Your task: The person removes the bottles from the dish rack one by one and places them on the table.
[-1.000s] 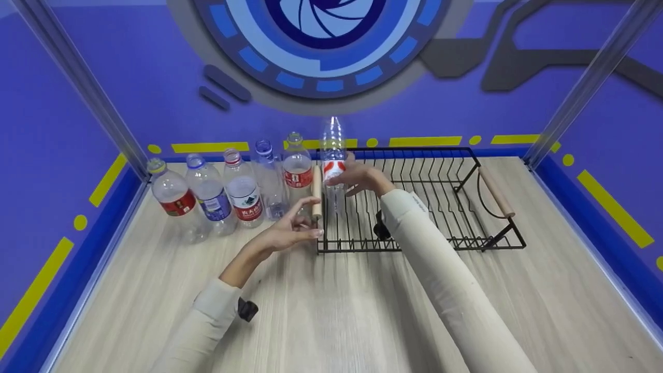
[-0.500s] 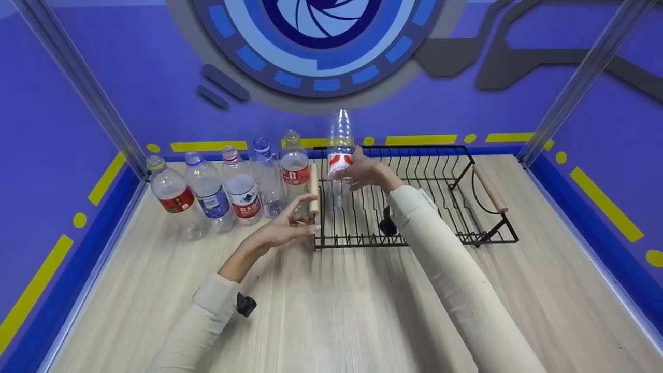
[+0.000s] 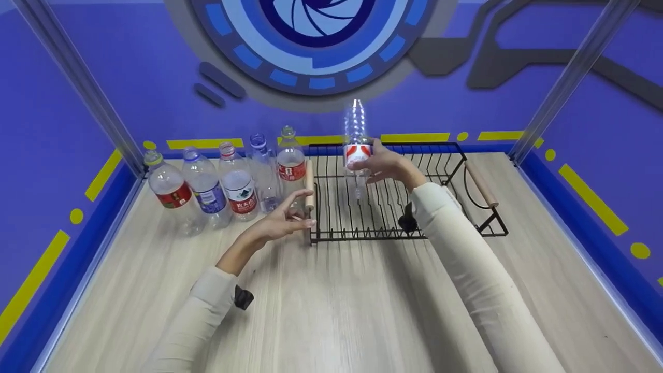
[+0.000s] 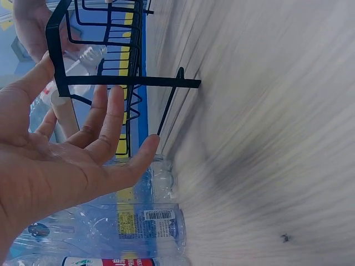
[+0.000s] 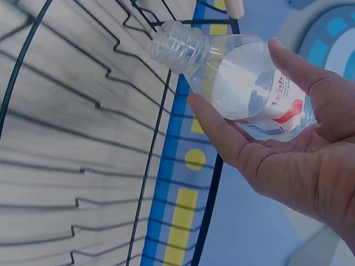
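Note:
My right hand (image 3: 386,161) grips a clear plastic bottle (image 3: 357,153) with a red and white label. The bottle is upside down, its bare threaded neck (image 5: 176,47) pointing down over the black wire dish rack (image 3: 383,238). In the right wrist view, thumb and fingers wrap the bottle around its label. My left hand (image 3: 277,223) is at the rack's left end, fingers spread and loosely extended. Its fingertips are right at the wooden handle (image 3: 309,184) and the end frame; the left wrist view shows them overlapping the black bars, with the palm holding nothing.
Left of the rack, several capless plastic bottles stand upright in a row, among them a red-labelled one (image 3: 291,168) beside the handle and a purple-labelled one (image 3: 210,199). A second wooden handle (image 3: 480,184) tops the rack's right end. Blue panels (image 3: 248,119) enclose the wood-grain table (image 3: 321,311).
My right hand has carried the upside-down bottle to the right and slightly up, from the rack's left end. My left hand has stayed at the rack's left end. The whole view shifts slightly.

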`<action>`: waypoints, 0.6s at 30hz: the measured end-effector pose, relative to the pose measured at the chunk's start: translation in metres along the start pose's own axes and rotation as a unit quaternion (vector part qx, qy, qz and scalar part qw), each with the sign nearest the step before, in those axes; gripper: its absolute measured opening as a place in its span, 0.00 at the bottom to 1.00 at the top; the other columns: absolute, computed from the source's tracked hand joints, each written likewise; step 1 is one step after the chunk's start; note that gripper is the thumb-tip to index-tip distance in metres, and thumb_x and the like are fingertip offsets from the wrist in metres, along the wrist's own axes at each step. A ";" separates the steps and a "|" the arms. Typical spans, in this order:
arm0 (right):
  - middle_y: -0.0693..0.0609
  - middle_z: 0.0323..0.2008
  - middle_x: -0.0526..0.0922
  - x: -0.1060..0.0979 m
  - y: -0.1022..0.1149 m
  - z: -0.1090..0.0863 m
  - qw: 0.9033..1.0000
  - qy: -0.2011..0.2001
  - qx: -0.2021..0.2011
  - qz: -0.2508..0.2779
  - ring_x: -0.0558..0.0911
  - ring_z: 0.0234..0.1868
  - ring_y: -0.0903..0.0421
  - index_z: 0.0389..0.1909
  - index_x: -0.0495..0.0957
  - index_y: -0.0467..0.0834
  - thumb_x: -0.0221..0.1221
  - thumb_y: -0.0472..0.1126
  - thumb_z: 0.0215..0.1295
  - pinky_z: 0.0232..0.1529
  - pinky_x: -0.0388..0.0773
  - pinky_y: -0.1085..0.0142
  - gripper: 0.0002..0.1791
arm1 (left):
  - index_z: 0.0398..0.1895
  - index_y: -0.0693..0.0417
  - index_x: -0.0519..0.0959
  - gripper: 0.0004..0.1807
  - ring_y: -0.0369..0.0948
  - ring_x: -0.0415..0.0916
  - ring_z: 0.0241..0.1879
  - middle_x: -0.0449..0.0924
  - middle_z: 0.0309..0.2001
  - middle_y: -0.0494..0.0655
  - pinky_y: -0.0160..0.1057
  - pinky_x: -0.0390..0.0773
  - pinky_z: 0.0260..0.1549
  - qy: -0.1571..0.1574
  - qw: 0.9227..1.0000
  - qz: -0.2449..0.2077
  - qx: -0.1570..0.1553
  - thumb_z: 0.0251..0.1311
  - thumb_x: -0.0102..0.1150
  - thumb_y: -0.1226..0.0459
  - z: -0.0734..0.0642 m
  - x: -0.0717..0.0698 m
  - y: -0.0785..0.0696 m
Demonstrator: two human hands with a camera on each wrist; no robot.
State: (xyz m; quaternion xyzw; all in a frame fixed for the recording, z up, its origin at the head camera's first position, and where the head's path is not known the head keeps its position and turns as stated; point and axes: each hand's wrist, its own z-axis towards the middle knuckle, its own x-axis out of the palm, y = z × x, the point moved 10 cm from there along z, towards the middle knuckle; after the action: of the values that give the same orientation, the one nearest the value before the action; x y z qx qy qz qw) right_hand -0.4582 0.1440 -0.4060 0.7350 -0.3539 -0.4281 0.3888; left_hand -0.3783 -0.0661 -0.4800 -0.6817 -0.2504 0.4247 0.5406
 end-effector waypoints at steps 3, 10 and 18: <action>0.38 0.68 0.68 -0.010 -0.004 -0.005 1.000 -0.006 -0.001 0.011 0.78 0.58 0.44 0.82 0.30 0.51 0.64 0.39 0.69 0.60 0.81 0.51 0.56 | 0.80 0.42 0.53 0.42 0.40 0.75 0.43 0.80 0.46 0.53 0.43 0.72 0.46 0.003 1.000 -0.004 -0.005 0.67 0.65 0.63 0.000 0.000 0.001; 0.37 0.71 0.64 -0.026 -0.009 -0.013 0.999 -0.029 -0.018 -0.003 0.73 0.65 0.39 0.82 0.38 0.48 0.66 0.44 0.68 0.61 0.80 0.46 0.54 | 0.80 0.42 0.53 0.42 0.40 0.76 0.44 0.80 0.48 0.54 0.41 0.71 0.42 0.005 1.000 -0.004 -0.011 0.68 0.63 0.64 -0.003 -0.003 0.000; 0.35 0.69 0.67 -0.042 -0.022 -0.026 0.999 -0.031 -0.034 -0.005 0.78 0.61 0.40 0.82 0.43 0.46 0.64 0.46 0.70 0.56 0.84 0.51 0.49 | 0.80 0.38 0.53 0.42 0.44 0.78 0.48 0.79 0.49 0.53 0.42 0.73 0.45 0.003 1.000 -0.005 -0.013 0.69 0.64 0.63 -0.002 0.000 0.000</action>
State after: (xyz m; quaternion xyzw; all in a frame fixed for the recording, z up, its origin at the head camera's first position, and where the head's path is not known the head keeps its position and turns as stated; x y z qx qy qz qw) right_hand -0.4464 0.1968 -0.4021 0.7098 -0.3475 -0.4639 0.4004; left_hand -0.3767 -0.0676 -0.4800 -0.6890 -0.2578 0.4166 0.5341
